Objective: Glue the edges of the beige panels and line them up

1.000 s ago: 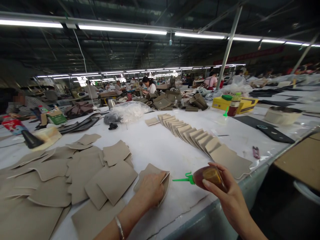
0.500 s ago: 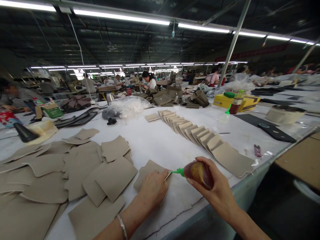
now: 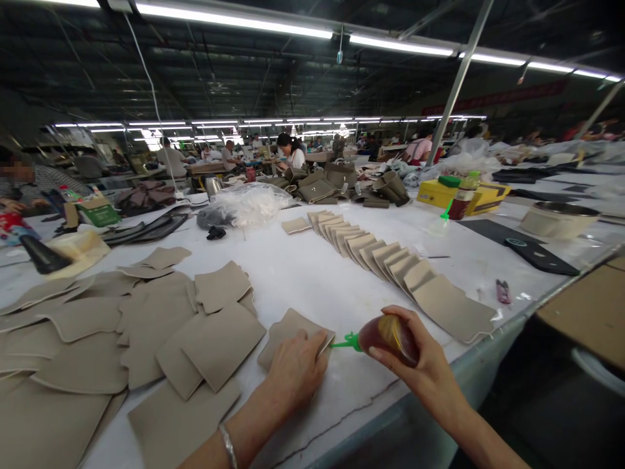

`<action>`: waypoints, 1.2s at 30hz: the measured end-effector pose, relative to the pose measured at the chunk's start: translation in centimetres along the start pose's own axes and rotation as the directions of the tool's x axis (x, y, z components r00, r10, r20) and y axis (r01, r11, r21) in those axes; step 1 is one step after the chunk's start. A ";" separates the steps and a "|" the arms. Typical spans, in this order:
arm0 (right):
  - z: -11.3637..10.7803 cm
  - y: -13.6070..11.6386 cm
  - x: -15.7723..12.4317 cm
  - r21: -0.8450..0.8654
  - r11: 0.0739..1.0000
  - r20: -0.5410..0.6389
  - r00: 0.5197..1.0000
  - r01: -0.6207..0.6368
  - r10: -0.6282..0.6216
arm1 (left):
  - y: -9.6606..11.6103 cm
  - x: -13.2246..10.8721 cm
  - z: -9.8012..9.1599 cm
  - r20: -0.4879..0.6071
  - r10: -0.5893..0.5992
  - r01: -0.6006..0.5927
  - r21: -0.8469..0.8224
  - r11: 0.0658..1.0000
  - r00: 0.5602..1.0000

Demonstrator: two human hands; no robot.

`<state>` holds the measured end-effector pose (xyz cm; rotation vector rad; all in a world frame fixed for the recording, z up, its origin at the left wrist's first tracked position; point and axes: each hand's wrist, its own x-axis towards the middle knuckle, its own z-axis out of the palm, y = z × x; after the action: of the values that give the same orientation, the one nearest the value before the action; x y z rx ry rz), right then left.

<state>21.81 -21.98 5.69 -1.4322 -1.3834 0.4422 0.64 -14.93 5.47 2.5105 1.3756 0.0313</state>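
Observation:
My right hand is wrapped round a squeeze bottle of dark amber liquid, tipped on its side. Its thin green nozzle points left and meets the edge of a taupe sheet piece on the table. My left hand is closed on that piece, thumb and fingers at its right edge, which is bent up a little. Part of the piece is hidden under this hand. Many similar taupe pieces lie in a loose heap to the left.
A fanned row of taupe pieces runs back from the right front of the white table. Beyond stand a yellow box, a bottle with a green cap, and a round pan. Small pink snips lie near the right edge.
The nozzle tip has slid slightly toward me along the edge of the taupe piece. My left hand keeps its hold, and the view has shifted a little.

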 end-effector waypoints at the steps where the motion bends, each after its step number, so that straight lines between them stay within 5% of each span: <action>1: 0.0 0.2 0.0 0.019 1.000 0.009 1.000 -0.009 0.009 | 0.0 -0.1 -0.1 0.003 0.005 -0.005 0.004 1.000 1.000; 6: -0.2 1.0 0.0 0.022 0.999 -0.073 0.996 0.044 -0.042 | 0.1 -0.3 -0.4 0.007 0.017 -0.017 0.021 1.000 1.000; 13: -0.5 1.2 -0.8 0.142 0.988 0.064 0.997 -0.062 0.053 | -0.1 -0.7 -0.6 0.023 0.033 -0.032 -0.021 0.999 0.999; 18: -0.3 1.5 -0.2 0.109 0.994 -0.061 0.998 -0.011 0.018 | -0.3 -0.9 -0.6 0.022 0.040 -0.039 -0.047 0.998 0.999; 24: -0.2 0.7 -2.0 0.298 0.937 0.163 0.977 -0.184 0.140 | -0.7 -0.9 -0.7 0.016 0.061 -0.059 -0.091 0.994 0.998; 29: -0.1 0.3 -2.5 0.335 0.924 0.099 0.982 -0.185 0.161 | -1.1 -1.1 -0.5 0.009 0.073 -0.071 -0.143 0.987 0.997; 33: 0.1 0.2 -3.0 0.357 0.911 0.209 0.968 -0.207 0.138 | -1.3 -1.2 -0.4 0.014 0.079 -0.075 -0.172 0.982 0.997; 36: 0.2 0.1 -3.4 0.373 0.903 0.184 0.971 -0.215 0.155 | -1.3 -1.2 -0.4 0.016 0.076 -0.072 -0.172 0.982 0.997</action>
<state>20.79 -24.92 4.24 -1.2189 -1.1925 0.9149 -1.17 -15.22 5.63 2.4093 1.2155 0.1303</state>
